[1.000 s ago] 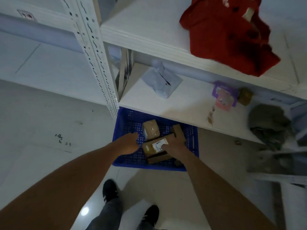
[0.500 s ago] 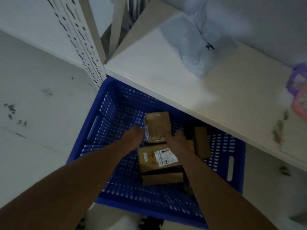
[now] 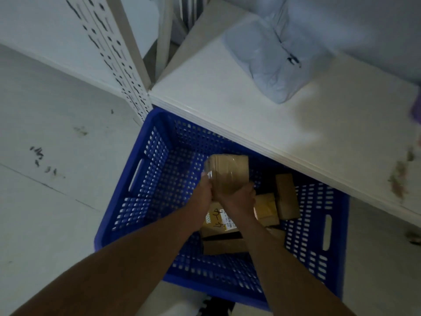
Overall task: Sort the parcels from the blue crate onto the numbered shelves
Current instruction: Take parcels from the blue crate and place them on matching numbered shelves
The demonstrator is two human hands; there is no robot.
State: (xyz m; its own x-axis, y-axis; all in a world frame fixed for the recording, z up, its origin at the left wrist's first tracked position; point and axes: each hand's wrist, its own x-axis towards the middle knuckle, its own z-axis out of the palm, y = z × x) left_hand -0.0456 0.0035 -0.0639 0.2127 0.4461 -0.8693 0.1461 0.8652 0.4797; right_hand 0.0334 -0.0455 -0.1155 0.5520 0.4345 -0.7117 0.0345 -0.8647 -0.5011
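Gripping a small brown parcel (image 3: 229, 173) from both sides, clear of the pile and above the middle of the blue crate (image 3: 145, 179), toward its shelf-side wall. With the left hand (image 3: 202, 197) curled on the lower left edge, fingertips pressed close together against the tape; with the right hand (image 3: 238, 200) wrapped round the lower right corner, fingers closed, tips hidden underneath. Looks light, going by its size. Probably stiff cardboard beneath bands of glossy clear tape, so likely slick on bare skin. Best taken by opposite edges or corners, as here, rather than by the flat taped faces. Blocky but soft-cornered, slightly squashed in outline. Impossible to judge fragility from outside. Lower down in the crate, lying close together: a labelled parcel (image 3: 217, 221) with a white sticker and handwritten marks, a narrow cardboard box (image 3: 287, 197) on its side, and a flat box (image 3: 225, 246) with a dark strip. Around them, rigid perforated plastic with handle slots. Just beyond, a smooth white shelf board (image 3: 262, 124) bearing a limp, crumpled grey poly mailer (image 3: 268, 62), beside a perforated metal upright (image 3: 118, 55).
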